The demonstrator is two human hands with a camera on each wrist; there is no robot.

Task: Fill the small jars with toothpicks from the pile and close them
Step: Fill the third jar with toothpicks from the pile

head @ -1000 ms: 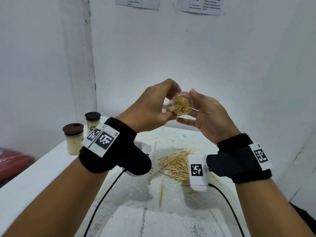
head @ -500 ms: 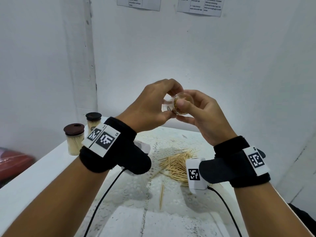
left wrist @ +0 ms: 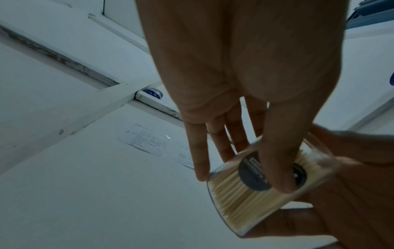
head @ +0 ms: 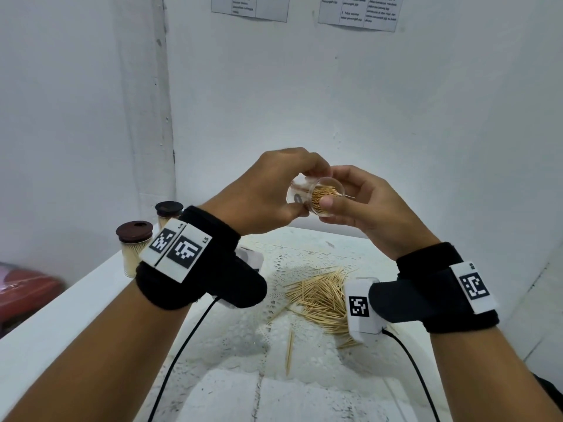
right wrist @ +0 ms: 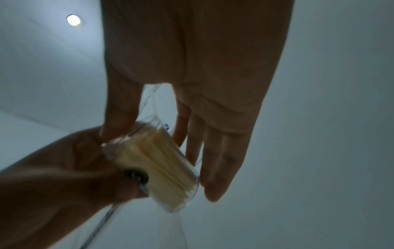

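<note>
A small clear jar packed with toothpicks is held in the air above the table, lying on its side with its open mouth towards me. My left hand grips its base end, with the thumb across the dark label. My right hand pinches the mouth end between thumb and curled fingers. The jar lies between that thumb and those fingers in the right wrist view. One toothpick tip pokes out past the rim. The loose toothpick pile lies on the table below my wrists.
Two filled jars with brown lids stand at the table's far left near the wall. A single toothpick lies nearer me. The white table ends at its left edge, with a red object beyond.
My right hand went from lying open beside the jar to closing thumb and fingers round its mouth. The left hand kept its grip and the jar stayed in place.
</note>
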